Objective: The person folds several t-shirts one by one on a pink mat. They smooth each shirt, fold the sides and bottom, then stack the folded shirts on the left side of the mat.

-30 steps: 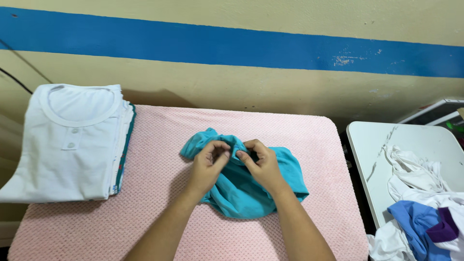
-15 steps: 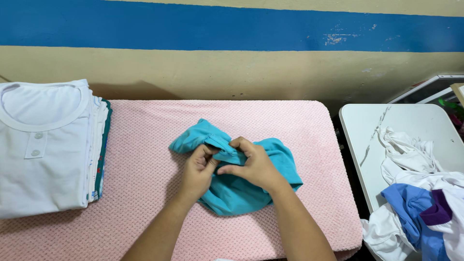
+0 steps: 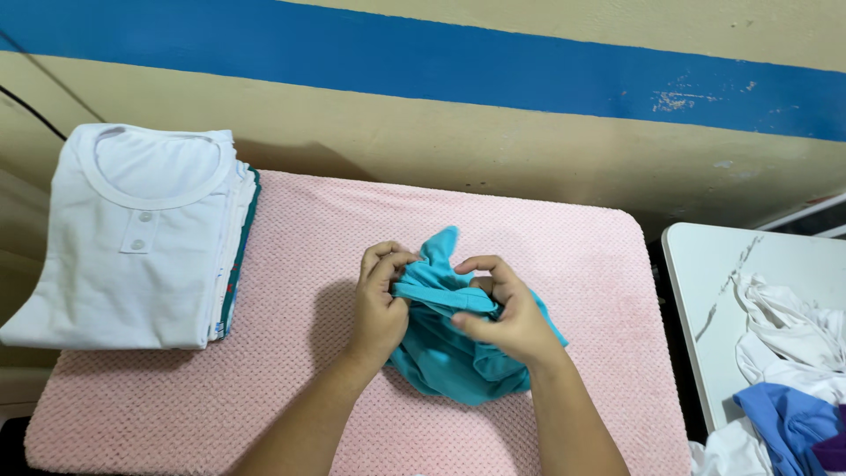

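pink padded table (image 3: 291, 388), folded white shirts (image 3: 132, 238), teal garment (image 3: 445, 353)

likely a home laundry corner: padded pink board (image 3: 264, 370), folded shirts (image 3: 132, 238).

From my feed the teal garment (image 3: 449, 353) is half buried under my left hand (image 3: 381, 304) & right hand (image 3: 507, 317), fingertips tucked in the folds, and the laundry pile (image 3: 784, 388) is cut off bottom-right.

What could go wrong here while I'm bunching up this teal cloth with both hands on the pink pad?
The crumpled teal cloth garment is pinched only at one band by the left hand and right hand, so loose folds may spill out. The stack of folded white shirts overhangs the pink textured pad and might tip.
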